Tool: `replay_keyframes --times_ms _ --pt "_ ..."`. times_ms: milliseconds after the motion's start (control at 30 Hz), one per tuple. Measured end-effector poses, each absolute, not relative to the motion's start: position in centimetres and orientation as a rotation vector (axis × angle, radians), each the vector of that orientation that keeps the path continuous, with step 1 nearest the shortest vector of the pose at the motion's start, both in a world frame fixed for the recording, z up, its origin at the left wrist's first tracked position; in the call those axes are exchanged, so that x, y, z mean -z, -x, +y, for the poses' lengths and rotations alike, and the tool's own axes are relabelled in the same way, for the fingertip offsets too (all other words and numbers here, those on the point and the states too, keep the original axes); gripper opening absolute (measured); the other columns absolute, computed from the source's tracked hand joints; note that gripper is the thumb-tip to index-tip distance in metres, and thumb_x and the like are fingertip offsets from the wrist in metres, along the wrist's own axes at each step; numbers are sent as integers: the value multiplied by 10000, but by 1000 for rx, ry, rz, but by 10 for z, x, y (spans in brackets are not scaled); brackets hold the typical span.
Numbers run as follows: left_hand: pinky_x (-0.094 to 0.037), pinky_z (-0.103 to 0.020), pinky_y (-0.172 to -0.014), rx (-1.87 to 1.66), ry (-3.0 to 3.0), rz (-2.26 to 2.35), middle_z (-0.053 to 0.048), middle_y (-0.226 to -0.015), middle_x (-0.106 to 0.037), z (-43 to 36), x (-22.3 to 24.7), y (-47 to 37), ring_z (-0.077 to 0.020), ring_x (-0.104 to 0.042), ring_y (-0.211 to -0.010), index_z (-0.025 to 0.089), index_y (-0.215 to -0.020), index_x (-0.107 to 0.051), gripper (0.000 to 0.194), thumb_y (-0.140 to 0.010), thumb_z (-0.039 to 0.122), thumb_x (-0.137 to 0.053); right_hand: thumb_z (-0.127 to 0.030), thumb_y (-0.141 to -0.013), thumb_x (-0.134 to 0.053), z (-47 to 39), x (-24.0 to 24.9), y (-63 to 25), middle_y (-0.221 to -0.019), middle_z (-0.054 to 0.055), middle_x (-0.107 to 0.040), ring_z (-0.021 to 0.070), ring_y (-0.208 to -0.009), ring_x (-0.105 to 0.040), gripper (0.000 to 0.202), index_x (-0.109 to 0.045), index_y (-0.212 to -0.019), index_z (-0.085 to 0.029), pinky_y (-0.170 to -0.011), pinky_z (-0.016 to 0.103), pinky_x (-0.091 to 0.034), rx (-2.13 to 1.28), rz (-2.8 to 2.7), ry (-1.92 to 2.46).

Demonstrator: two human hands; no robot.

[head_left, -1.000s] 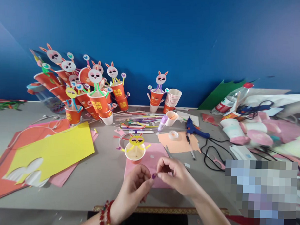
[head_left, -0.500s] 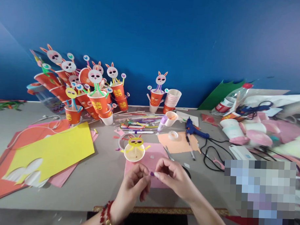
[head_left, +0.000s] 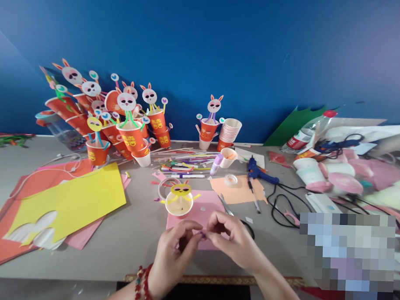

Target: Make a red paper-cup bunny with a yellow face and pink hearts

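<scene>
A small purple piece (head_left: pixel 202 234) is pinched between the fingertips of my left hand (head_left: pixel 179 250) and my right hand (head_left: pixel 230 238). Both hands are closed over a pink sheet (head_left: pixel 213 203) near the table's front edge. Red bead bracelets circle my left wrist. Just beyond my left hand stands a paper cup (head_left: pixel 179 206) with a yellow rabbit face (head_left: pixel 180 189) at its rim and yellow arms out to the sides. Scissors (head_left: pixel 227 205), partly hidden by my right hand, lie on the pink sheet's right side.
Red cups with rabbit figures (head_left: pixel 130 134) crowd the back left. Yellow paper (head_left: pixel 86 203) lies at left. Coloured sticks (head_left: pixel 186 160), a purple-capped glue stick (head_left: pixel 215 164) and stacked cups (head_left: pixel 231 131) are behind; a blue glue gun (head_left: pixel 261 172) with black cable is right.
My left hand has turned, its fingers now lifted and curled over the small purple piece. My right hand has stayed almost in place. The cup has not moved.
</scene>
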State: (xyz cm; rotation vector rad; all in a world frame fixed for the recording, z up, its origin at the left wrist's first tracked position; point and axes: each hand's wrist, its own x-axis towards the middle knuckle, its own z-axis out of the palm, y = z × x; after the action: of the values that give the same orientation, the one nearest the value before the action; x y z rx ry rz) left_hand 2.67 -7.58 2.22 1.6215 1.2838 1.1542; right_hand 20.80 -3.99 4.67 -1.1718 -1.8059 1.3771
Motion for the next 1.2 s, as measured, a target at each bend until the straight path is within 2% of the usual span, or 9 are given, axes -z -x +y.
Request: replay_keyframes --times_ms 267,467,633,767,867,967,1067,1133,1200 --pt "-326 -176 -479 -1079 -1327 1214 4 -623 -587 -76 -25 -28 -76 -419 -498 157 -839 -653 162 -875 306 -601 -129 -823 -555 -40 -49 -209 -692 -33 -563 117 -634 -514 103 -526 -750 -196 -597 220 -398 -1281 -1871 1101" --pt "-198 -155 -387 -994 -875 977 76 -488 -432 -76 -20 -28 -42 -278 -397 156 -975 -634 281 -889 419 -590 -171 -860 -566 -39 -52 -210 -697 -24 -579 119 -636 -523 110 -540 -755 -193 -585 220 -388 -1235 -1873 1097" --pt "-200 -157 -387 -986 -770 904 61 -551 -499 -89 -12 -23 -39 -297 -400 176 -1178 -565 332 -925 392 -551 -168 -860 -568 -40 -54 -212 -697 -22 -575 116 -630 -517 117 -535 -750 -192 -552 214 -354 -1221 -1860 1126" --pt "-293 -160 -424 -1050 -991 1041 42 -623 -515 -95 -8 -6 -49 -368 -456 175 -973 -595 221 -919 388 -575 -193 -870 -581 -35 -51 -214 -675 -23 -559 115 -622 -507 127 -554 -746 -187 -538 216 -341 -1256 -1813 1151" --pt "-428 -185 -534 -1356 -1074 1188 13 -803 -544 -86 -7 16 -83 -485 -602 200 -880 -548 166 -865 324 -657 -262 -877 -603 -29 -50 -215 -684 -17 -554 111 -606 -496 146 -579 -759 -178 -564 227 -376 -1315 -1687 1134" --pt "-523 -277 -782 -1485 -1202 1302 -46 -1061 -572 -65 -7 40 -180 -592 -945 238 -1062 -530 314 -811 286 -713 -329 -867 -629 -22 -49 -214 -669 -17 -538 110 -589 -486 199 -593 -748 -173 -587 242 -407 -1379 -1539 1103" --pt "-462 -399 -1009 -1331 -1468 1291 -113 -1435 -403 -40 -10 57 -273 -430 -1319 290 -1358 -365 716 -761 264 -761 -370 -844 -659 -17 -48 -211 -652 -11 -544 125 -602 -496 231 -604 -731 -176 -587 253 -411 -1378 -1434 1096" --pt "-411 -428 -1073 -1185 -1592 1244 -121 -1547 -278 -26 -12 62 -309 -294 -1424 278 -1372 -392 759 -726 278 -790 -387 -833 -676 -14 -46 -207 -670 -1 -570 133 -615 -506 237 -611 -740 -179 -586 257 -411 -1368 -1381 1086" --pt "-393 -454 -1090 -1107 -1633 1163 -136 -1538 -331 -15 -15 60 -328 -297 -1428 264 -1409 -379 827 -702 289 -807 -393 -837 -678 -11 -43 -203 -700 6 -590 139 -637 -514 230 -616 -764 -183 -592 258 -413 -1365 -1352 1056"
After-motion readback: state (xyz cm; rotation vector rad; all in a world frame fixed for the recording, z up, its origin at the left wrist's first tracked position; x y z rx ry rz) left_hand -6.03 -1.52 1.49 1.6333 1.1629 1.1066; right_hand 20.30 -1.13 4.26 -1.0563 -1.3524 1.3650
